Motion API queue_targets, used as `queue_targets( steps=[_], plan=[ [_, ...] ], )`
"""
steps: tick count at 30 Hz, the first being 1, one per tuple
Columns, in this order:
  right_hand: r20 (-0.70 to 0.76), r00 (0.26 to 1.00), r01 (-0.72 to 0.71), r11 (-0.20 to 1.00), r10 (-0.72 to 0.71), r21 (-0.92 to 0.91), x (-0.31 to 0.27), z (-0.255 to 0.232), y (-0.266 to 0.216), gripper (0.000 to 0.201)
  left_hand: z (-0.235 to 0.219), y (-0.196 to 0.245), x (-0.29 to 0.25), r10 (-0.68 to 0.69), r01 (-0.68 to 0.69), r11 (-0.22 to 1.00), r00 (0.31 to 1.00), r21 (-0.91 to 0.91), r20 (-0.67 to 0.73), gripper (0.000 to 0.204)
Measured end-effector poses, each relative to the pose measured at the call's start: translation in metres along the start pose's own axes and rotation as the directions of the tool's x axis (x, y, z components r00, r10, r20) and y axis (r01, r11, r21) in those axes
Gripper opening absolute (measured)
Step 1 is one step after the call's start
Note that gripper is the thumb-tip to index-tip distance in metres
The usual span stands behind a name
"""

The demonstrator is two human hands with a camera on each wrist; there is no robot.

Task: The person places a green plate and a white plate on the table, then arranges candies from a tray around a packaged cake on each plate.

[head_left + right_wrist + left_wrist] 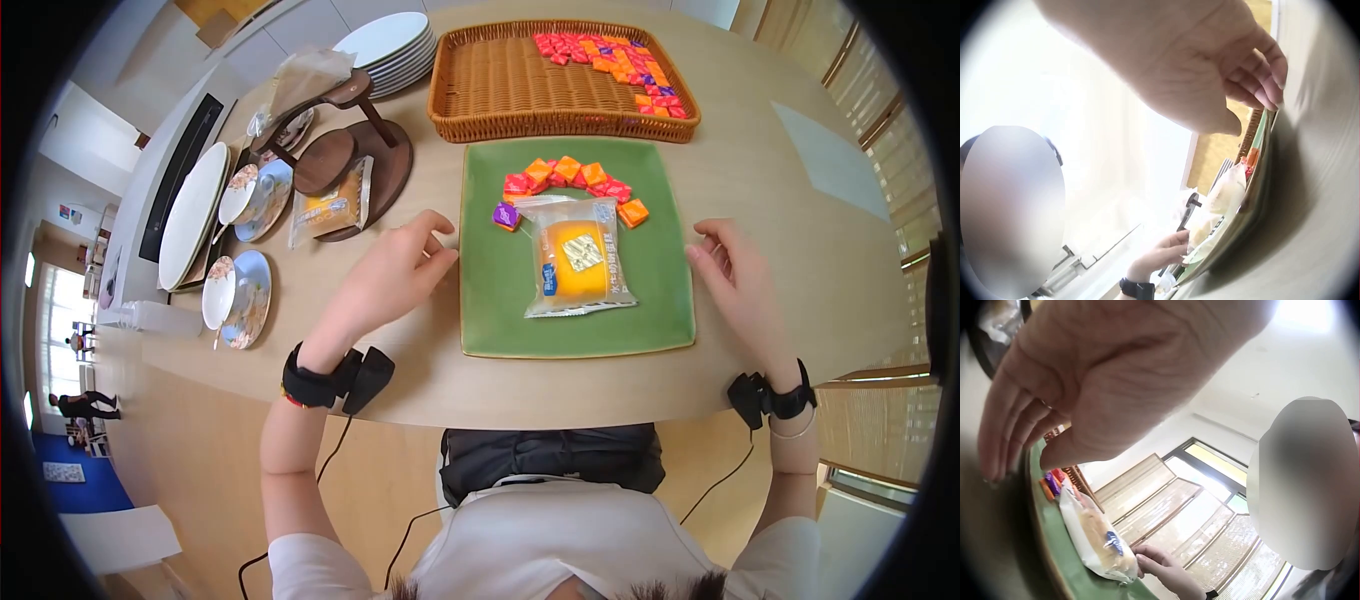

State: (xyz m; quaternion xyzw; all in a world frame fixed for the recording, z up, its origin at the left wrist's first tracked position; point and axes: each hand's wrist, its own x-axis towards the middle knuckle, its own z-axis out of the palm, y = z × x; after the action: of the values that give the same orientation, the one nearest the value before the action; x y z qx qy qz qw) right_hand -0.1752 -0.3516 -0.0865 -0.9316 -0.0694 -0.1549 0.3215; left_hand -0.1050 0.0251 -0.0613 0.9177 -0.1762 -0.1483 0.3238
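Note:
A square green plate point(490, 320) lies in front of the person. On its middle sits a packaged yellow cake point(578, 255) in a clear wrapper. Behind the cake, small red, orange and purple wrapped candies point(567, 172) form an arc. The left hand point(385, 275) is just off the plate's left edge, fingers loosely bent, holding nothing. Off the right edge, the right hand point(735, 280) is relaxed in the same way and also holds nothing. In the left wrist view the cake package point(1094, 534) lies beyond the left fingers.
A wicker basket point(500, 125) with many candies stands behind the plate. To the left are a dark wooden tiered stand point(395, 165) with another packaged cake point(335, 205) beside it, stacked white plates point(390, 45), and floral cups on blue saucers point(250, 300).

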Motion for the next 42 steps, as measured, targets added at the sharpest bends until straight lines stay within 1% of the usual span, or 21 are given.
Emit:
queue_targets(
  steps=[1,2,3,4,5,6,7,9,10,12,15,18,24,25,27,30,34,36,37,39,42],
  plan=[
    [-0.004,1.000,0.003,1.000,-0.003,-0.001,0.003,-0.002,0.006,0.027,0.000,0.003,0.001,0.004,-0.004,1.000,1.000,0.001,-0.004,0.028],
    [0.140,0.987,-0.094,0.993,0.084,0.071,0.005,-0.005,0.011,0.030,0.000,0.008,0.002,-0.063,0.065,0.995,0.997,-0.078,0.034,0.030],
    [0.287,0.945,-0.200,0.971,0.157,0.128,0.007,-0.006,0.014,0.034,0.001,0.011,0.003,-0.125,0.136,0.979,0.989,-0.153,0.077,0.032],
    [0.283,0.946,-0.200,0.971,0.157,0.128,0.008,-0.007,0.013,0.034,0.001,0.014,0.005,-0.121,0.132,0.980,0.990,-0.151,0.076,0.032],
    [0.362,0.902,-0.339,0.905,0.235,0.257,0.009,-0.005,0.010,0.037,0.002,0.015,0.008,-0.140,0.165,0.956,0.983,-0.244,0.119,0.033],
    [0.448,0.845,-0.472,0.802,0.292,0.367,0.010,-0.004,0.009,0.041,0.002,0.015,0.010,-0.153,0.200,0.922,0.975,-0.331,0.163,0.034],
    [0.444,0.847,-0.471,0.801,0.293,0.370,0.012,-0.004,0.010,0.041,0.005,0.013,0.012,-0.150,0.197,0.924,0.975,-0.327,0.163,0.034],
    [0.522,0.811,-0.517,0.739,0.263,0.431,0.014,-0.002,0.013,0.043,0.011,0.004,0.020,-0.179,0.250,0.841,0.966,-0.480,0.189,0.035],
    [0.515,0.815,-0.516,0.738,0.266,0.435,0.014,-0.001,0.013,0.043,0.013,0.000,0.022,-0.173,0.245,0.845,0.966,-0.476,0.190,0.035],
    [0.517,0.818,-0.522,0.702,0.251,0.485,0.014,0.000,0.012,0.038,0.016,-0.006,0.024,-0.197,0.279,0.807,0.958,-0.520,0.209,0.035],
    [0.504,0.833,-0.511,0.670,0.230,0.538,0.009,0.004,0.016,0.035,0.019,-0.008,0.022,-0.185,0.266,0.798,0.962,-0.540,0.201,0.035],
    [0.504,0.824,-0.538,0.636,0.259,0.553,0.004,0.001,0.017,0.035,0.024,-0.001,0.017,-0.192,0.269,0.784,0.962,-0.559,0.194,0.034],
    [0.455,0.850,-0.506,0.652,0.267,0.564,-0.019,-0.013,0.037,0.038,0.039,0.021,0.019,-0.140,0.252,0.759,0.964,-0.600,0.227,0.031],
    [0.447,0.853,-0.503,0.652,0.269,0.567,-0.007,0.017,0.035,0.038,0.033,-0.008,0.031,-0.135,0.255,0.748,0.963,-0.613,0.235,0.031],
    [0.428,0.857,-0.509,0.597,0.286,0.621,-0.005,0.030,0.036,0.040,0.036,-0.019,0.041,-0.114,0.240,0.745,0.965,-0.623,0.234,0.031],
    [0.382,0.866,-0.497,0.634,0.321,0.593,-0.009,0.033,0.040,0.041,0.042,-0.028,0.046,-0.073,0.220,0.732,0.966,-0.644,0.246,0.030],
    [0.344,0.881,-0.472,0.650,0.324,0.596,-0.015,0.039,0.055,0.041,0.051,-0.033,0.055,-0.034,0.205,0.730,0.964,-0.652,0.264,0.030],
    [0.299,0.877,-0.480,0.659,0.376,0.579,-0.022,0.009,0.072,0.041,0.065,0.003,0.059,-0.029,0.203,0.730,0.963,-0.653,0.267,0.031],
    [0.304,0.873,-0.487,0.655,0.381,0.577,-0.028,-0.026,0.086,0.041,0.075,0.039,0.060,-0.028,0.206,0.724,0.962,-0.658,0.270,0.032],
    [0.340,0.884,-0.465,0.684,0.321,0.562,-0.033,-0.065,0.102,0.041,0.088,0.076,0.061,-0.012,0.207,0.714,0.959,-0.669,0.283,0.031],
    [0.341,0.883,-0.466,0.683,0.323,0.562,-0.029,-0.068,0.108,0.039,0.093,0.078,0.067,0.004,0.203,0.703,0.957,-0.682,0.289,0.031]
  ],
)
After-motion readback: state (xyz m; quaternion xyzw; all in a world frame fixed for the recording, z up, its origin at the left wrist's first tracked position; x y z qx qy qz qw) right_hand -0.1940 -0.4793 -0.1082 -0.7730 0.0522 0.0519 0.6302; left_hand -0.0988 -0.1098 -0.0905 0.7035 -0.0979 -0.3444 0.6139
